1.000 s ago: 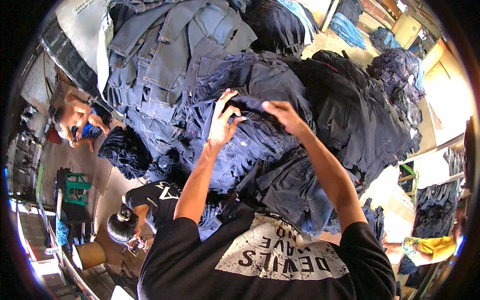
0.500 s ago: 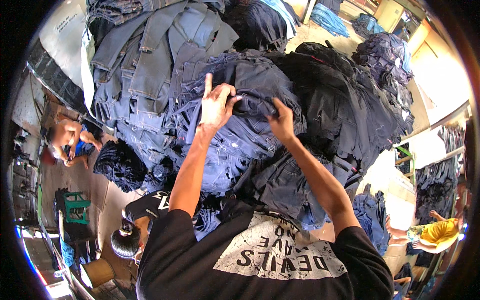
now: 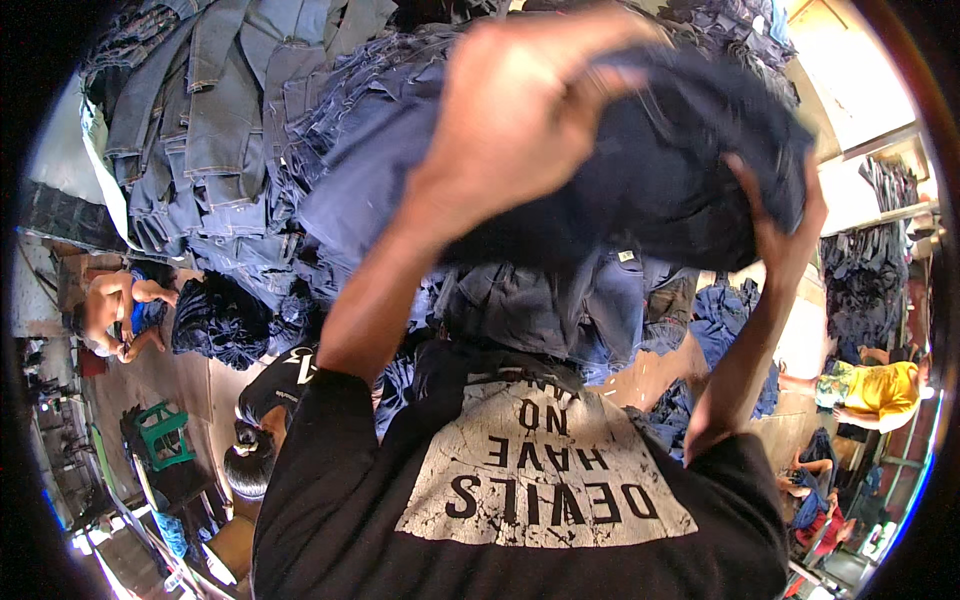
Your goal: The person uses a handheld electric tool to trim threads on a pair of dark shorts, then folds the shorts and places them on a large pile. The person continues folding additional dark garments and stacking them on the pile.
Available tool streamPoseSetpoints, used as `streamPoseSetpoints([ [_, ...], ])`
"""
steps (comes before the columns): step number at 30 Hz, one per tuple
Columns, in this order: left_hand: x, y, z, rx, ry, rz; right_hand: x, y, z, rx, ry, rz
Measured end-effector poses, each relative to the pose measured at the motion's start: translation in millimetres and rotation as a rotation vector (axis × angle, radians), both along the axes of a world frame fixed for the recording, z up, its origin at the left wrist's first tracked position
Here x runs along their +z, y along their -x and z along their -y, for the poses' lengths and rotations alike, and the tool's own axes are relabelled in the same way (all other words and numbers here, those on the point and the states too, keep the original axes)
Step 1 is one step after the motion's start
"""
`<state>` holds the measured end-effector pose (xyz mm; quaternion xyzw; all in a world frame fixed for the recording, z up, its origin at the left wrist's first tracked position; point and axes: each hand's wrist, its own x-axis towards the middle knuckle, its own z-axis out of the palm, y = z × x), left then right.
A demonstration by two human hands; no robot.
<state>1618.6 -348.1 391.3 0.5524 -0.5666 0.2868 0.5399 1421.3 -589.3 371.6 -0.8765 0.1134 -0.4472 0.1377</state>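
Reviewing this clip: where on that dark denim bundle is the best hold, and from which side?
Probably at its two ends, from underneath: the dark denim bundle is soft and sags between the left hand on top and the right hand gripping its right edge.

We wear a black short-sleeved T-shirt point(image 3: 520, 500) with a cracked pale print panel; our forearms are bare.
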Motion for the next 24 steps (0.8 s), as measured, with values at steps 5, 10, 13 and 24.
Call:
streamPoseSetpoints([
  [5, -32, 74, 15, -0.36, -0.415, -0.392, -21, 122, 43, 0.214, -0.079, -0.046],
  [10, -101, 112, -6, -0.39, -0.479, -0.806, -11, 118, 72, 0.142, -0.13, -0.425],
  [13, -198, 93, 1, -0.126, -0.436, -0.963, -96, 30, 80, 0.188, -0.017, -0.503],
  [24, -396, 143, -87, 0.212, -1.034, -0.568, -372, -34, -87, 0.198, 0.002, -0.72],
])
